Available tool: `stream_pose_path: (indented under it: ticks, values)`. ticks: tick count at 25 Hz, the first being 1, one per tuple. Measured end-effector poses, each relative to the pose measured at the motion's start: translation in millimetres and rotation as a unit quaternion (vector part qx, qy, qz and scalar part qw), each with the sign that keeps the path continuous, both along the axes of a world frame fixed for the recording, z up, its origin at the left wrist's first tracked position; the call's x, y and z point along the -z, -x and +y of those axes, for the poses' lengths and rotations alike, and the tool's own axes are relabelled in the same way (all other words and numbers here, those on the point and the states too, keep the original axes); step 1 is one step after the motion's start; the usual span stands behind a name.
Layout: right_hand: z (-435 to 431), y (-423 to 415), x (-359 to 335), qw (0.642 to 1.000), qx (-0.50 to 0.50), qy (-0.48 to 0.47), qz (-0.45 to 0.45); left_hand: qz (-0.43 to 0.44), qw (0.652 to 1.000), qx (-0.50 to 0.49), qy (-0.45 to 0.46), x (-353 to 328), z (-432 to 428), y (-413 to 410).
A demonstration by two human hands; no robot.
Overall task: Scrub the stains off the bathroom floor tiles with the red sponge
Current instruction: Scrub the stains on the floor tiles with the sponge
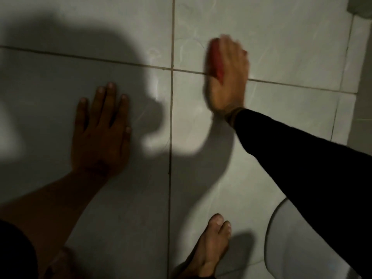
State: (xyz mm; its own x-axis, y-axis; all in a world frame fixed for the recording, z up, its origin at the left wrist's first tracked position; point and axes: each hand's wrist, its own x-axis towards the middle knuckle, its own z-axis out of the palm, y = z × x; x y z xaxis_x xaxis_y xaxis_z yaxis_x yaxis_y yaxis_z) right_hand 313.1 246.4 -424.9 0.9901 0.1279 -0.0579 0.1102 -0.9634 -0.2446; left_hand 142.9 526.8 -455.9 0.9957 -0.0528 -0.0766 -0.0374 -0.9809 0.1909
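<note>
My right hand (229, 75) presses the red sponge (216, 61) flat against the pale grey floor tiles (281, 47), right over a dark grout line. Only the sponge's left edge shows beside my fingers; the rest lies hidden under the palm. The hand is blurred by motion. My left hand (100, 129) rests flat on the tile to the left, fingers spread, inside a deep shadow, holding nothing. Any stains are too faint to make out.
A bare foot (211, 248) stands on the tile at the bottom centre. A white rounded fixture (285, 238) sits at the lower right under my black sleeve. A wall edge (362, 97) runs along the right side. A large shadow covers the left tiles.
</note>
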Motion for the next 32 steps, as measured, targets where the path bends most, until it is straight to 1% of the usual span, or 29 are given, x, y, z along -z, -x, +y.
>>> stream_pose_path:
  ticks: [1,2,4,5,6,7,8,9,10,11,12,14,15,16,17,18,19,20,21,22,23,24,25,26,27,28,29,30,32]
  values:
    - [-30,11,-4,0.997,0.082,-0.002,-0.003,0.002,1.0,-0.001,0.001,-1,0,0]
    - [-53,29,-9,0.982,0.188,-0.006,-0.001,0.002,1.0,0.001,0.0,-2,-1,1]
    - [-52,54,-13,0.925,0.379,-0.02,-0.002,-0.001,1.0,0.005,0.004,-6,-1,0]
    - [-31,56,-9,0.905,0.425,-0.017,-0.004,-0.004,1.0,0.004,0.004,-7,-1,0]
    - [-5,53,-4,0.909,0.417,-0.009,0.0,-0.006,1.0,0.004,0.001,-6,-1,-1]
    - [26,51,0,0.935,0.353,-0.019,-0.001,-0.004,1.0,0.006,-0.003,-5,-1,-1]
    - [54,59,6,0.972,0.232,-0.023,-0.014,-0.001,1.0,0.008,-0.005,-4,-1,-1]
    - [75,78,12,0.996,0.08,-0.028,-0.016,-0.001,1.0,0.006,-0.005,-4,-1,-1]
    - [84,107,14,0.997,-0.069,-0.041,0.004,-0.001,1.0,0.004,-0.002,-4,-1,0]
    - [78,137,12,0.98,-0.197,-0.037,0.017,0.0,1.0,0.002,0.001,-4,0,0]
    - [61,161,7,0.957,-0.287,-0.014,0.041,0.0,1.0,0.004,0.002,-4,1,1]
    - [5,173,-2,0.922,-0.373,0.032,0.097,-0.005,1.0,0.009,-0.004,-3,1,1]
    - [-24,166,-3,0.924,-0.362,0.066,0.105,-0.009,1.0,0.009,-0.008,-2,1,1]
    - [-52,158,-5,0.944,-0.3,0.091,0.105,-0.009,1.0,0.01,-0.007,-1,1,1]
    - [-72,149,-5,0.974,-0.19,0.086,0.084,-0.01,1.0,0.01,-0.003,0,1,2]
    - [-80,143,-7,0.996,-0.032,0.053,0.056,-0.011,1.0,0.01,0.0,0,1,2]
    - [-74,142,-8,0.987,0.156,0.01,0.023,-0.01,1.0,0.01,0.0,1,2,2]
    - [-54,146,-5,0.942,0.336,-0.02,-0.007,-0.007,1.0,0.011,-0.002,2,3,2]
    - [-21,149,-2,0.894,0.445,-0.043,-0.023,-0.006,1.0,0.01,-0.005,3,4,2]
    - [14,157,2,0.883,0.467,-0.042,-0.028,-0.009,1.0,0.008,-0.006,3,3,2]
    - [48,168,5,0.913,0.408,-0.02,-0.027,-0.012,1.0,0.007,-0.007,4,3,2]
    - [76,185,3,0.959,0.282,0.014,-0.017,-0.011,1.0,0.007,-0.005,5,2,2]
    - [90,213,1,0.995,0.091,0.022,0.02,-0.01,1.0,0.006,-0.003,5,2,1]
    - [82,239,-3,0.994,-0.08,0.02,0.068,-0.006,1.0,0.006,-0.002,4,2,1]
    - [60,257,-4,0.974,-0.196,0.023,0.107,-0.002,1.0,0.006,-0.003,4,3,1]
    - [29,268,-7,0.958,-0.259,0.025,0.123,0.001,1.0,0.007,-0.005,3,3,1]
    - [-2,266,-11,0.959,-0.254,0.029,0.124,0.001,1.0,0.005,-0.006,2,3,2]
    - [-34,257,-13,0.967,-0.212,0.046,0.132,0.002,1.0,0.003,-0.004,1,2,2]
    - [-89,215,-12,0.989,-0.069,0.061,0.119,0.007,1.0,0.001,0.0,1,2,1]
